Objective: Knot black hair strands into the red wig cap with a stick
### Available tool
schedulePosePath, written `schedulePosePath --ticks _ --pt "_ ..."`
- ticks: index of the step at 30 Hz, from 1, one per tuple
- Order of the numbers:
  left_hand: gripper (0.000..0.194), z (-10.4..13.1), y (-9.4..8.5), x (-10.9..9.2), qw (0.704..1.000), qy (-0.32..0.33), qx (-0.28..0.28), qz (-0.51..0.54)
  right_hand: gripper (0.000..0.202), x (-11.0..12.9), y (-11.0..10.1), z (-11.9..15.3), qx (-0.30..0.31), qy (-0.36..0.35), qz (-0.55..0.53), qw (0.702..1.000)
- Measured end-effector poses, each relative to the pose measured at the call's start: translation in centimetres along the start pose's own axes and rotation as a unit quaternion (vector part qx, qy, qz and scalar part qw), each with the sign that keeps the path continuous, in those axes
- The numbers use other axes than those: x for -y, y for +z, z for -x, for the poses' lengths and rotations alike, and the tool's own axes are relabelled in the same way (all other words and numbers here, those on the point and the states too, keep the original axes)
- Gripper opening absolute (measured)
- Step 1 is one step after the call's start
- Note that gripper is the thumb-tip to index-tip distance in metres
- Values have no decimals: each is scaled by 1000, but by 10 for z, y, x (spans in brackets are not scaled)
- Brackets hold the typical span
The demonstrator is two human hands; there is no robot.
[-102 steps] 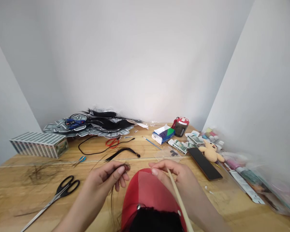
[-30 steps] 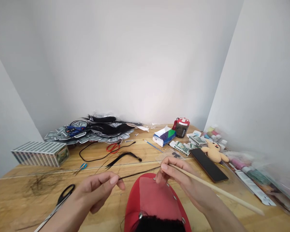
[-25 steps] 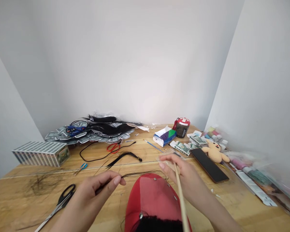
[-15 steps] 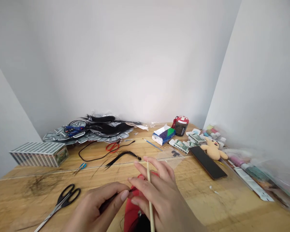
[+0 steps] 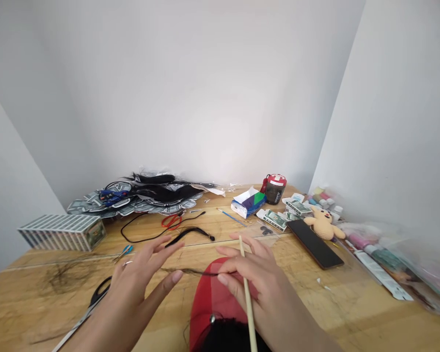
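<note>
My left hand is raised with thumb and fingers spread, left of a red rounded form that has black hair and a silver pin at its lower part. A thin dark strand of hair stretches from near my left thumb across the top of the red form. Its other end is pinched between the thumb and index finger of my right hand. A pale, slender stick also rests between the fingers of my right hand, pointing up.
Black-handled scissors and loose hair lie at left, near a long box. Behind are a black hair bundle, red cord and tissue pack. A phone and plush toy lie right.
My left hand has opened and moved left, off the dark strand. My right hand has shifted slightly right with the strand and stick, uncovering more of the red form.
</note>
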State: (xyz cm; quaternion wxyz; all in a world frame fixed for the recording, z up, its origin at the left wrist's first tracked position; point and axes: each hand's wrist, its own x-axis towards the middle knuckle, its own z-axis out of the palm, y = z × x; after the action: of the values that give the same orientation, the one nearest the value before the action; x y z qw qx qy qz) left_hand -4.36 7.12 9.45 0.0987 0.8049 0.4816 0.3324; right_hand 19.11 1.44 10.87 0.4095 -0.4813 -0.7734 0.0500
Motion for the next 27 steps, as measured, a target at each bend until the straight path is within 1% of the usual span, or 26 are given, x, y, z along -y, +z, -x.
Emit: schedulePosePath --ticks 1,3,5,7,9,11,13,14,15,16,18,19,21,23,24,25,27 --pt "37 3 1 -1 999 18 -29 -28 16 1 3 1 -3 -5 -8 1000" --pt "45 9 4 -6 991 94 -69 -67 18 2 7 1 -5 -16 -26 1000" --pt "45 14 7 -13 976 184 -81 -85 18 4 10 2 -2 -28 -44 999" --pt "36 16 10 -20 964 242 -83 -77 18 5 11 1 3 -32 -59 998" --pt "24 15 11 -24 964 251 -76 -39 16 6 10 0 9 -22 -70 997" --pt "19 11 9 -27 973 222 -60 35 14 5 8 -1 20 1 -89 996" --pt "17 8 6 -30 978 147 -35 142 12 4 6 -3 32 35 -128 991" --pt "13 7 3 -31 973 97 -20 208 12 4 6 -4 35 55 -153 986" --pt "10 6 1 -32 959 41 -6 280 12 4 6 -4 36 76 -180 980" --pt "10 6 -1 -33 937 -15 8 348 12 5 7 -5 36 94 -204 974" --pt "18 8 -3 -36 880 -106 30 462 13 7 12 -5 32 116 -238 964" --pt "22 10 -3 -38 849 -135 39 509 14 9 17 -5 35 121 -248 960" --pt "24 14 -1 -40 793 -173 56 581 12 12 26 -4 53 109 -262 957" --pt "23 17 0 -42 750 -201 65 627 12 15 34 -4 70 77 -276 955" --pt "23 18 1 -42 737 -215 63 638 12 15 36 -3 78 60 -283 954" --pt "22 18 1 -42 729 -223 56 645 11 15 36 -3 82 51 -287 953" --pt "22 17 0 -41 730 -230 39 642 7 14 31 -3 82 70 -282 953"
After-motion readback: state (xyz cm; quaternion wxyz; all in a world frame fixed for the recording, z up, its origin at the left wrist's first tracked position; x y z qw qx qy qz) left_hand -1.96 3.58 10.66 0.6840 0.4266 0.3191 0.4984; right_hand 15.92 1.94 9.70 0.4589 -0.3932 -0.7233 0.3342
